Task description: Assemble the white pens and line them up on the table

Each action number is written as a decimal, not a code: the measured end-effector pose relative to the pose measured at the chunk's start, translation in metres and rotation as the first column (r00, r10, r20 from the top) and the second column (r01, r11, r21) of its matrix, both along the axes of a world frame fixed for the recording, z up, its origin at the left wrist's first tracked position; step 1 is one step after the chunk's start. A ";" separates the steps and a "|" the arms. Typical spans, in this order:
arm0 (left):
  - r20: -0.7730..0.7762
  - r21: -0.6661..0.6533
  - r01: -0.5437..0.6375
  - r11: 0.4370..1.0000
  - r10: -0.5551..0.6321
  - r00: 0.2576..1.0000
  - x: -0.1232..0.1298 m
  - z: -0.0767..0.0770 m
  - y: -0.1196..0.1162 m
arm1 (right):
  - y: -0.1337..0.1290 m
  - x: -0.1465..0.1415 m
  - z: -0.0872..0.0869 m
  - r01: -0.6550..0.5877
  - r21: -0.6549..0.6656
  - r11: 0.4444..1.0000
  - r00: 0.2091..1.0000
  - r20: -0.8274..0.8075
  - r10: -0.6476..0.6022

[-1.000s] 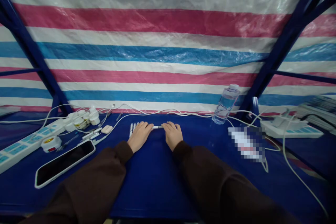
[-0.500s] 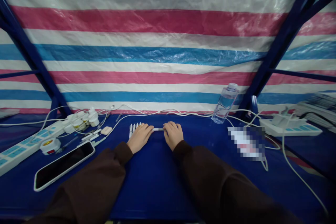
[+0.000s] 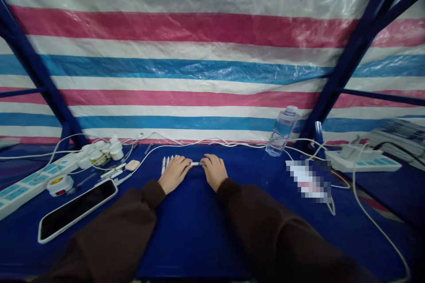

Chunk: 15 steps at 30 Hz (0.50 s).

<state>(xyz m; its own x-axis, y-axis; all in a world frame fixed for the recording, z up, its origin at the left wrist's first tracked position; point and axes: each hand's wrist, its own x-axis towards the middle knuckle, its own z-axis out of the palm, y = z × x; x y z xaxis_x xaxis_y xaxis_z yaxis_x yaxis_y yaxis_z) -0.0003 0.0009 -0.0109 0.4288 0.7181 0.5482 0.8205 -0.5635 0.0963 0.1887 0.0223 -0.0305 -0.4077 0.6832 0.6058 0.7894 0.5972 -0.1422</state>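
Note:
A white pen (image 3: pixel 195 163) lies level between my two hands, just above or on the blue tabletop. My left hand (image 3: pixel 174 174) is closed on the pen's left end. My right hand (image 3: pixel 215 172) grips its right end, fingers bent over it. Only a short middle stretch shows, white with a dark part near my right fingertips; both ends are covered. Several white pens (image 3: pixel 164 164) stand side by side in a row just beyond my left hand, partly hidden by it.
At left are a phone (image 3: pixel 78 210), a power strip (image 3: pixel 36 179) with plugs, an earbud case (image 3: pixel 132 165) and cables. A clear bottle (image 3: pixel 283 131) stands at back right, near a blurred-out packet (image 3: pixel 308 180) and another power strip (image 3: pixel 361 161). A striped tarp (image 3: pixel 199 66) hangs behind.
My hands have come slightly closer together, so a shorter stretch of the pen shows between them. The whole view has shifted a little. The row of pens looks the same.

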 end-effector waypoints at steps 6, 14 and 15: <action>0.065 -0.005 0.016 1.000 -0.015 0.998 0.001 0.002 -0.001 | -0.004 0.000 0.005 -0.007 -0.066 0.998 0.974 -0.228 -0.008; 0.112 0.024 0.080 0.996 -0.082 0.990 0.003 0.007 -0.005 | 0.010 0.001 0.004 -0.347 -0.519 0.781 0.548 -0.788 -0.280; 0.115 0.027 0.086 0.996 -0.088 0.989 0.003 0.007 -0.005 | 0.011 0.000 0.004 -0.389 -0.530 0.753 0.522 -0.801 -0.293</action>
<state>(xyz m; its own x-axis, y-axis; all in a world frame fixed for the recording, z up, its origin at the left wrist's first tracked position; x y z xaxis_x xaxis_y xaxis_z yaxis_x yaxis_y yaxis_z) 0.0028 -0.0045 -0.0040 0.4221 0.6681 0.6127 0.7523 -0.6353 0.1745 0.1892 0.0337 -0.0269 -0.0191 0.9908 0.1337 0.0716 0.1347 -0.9883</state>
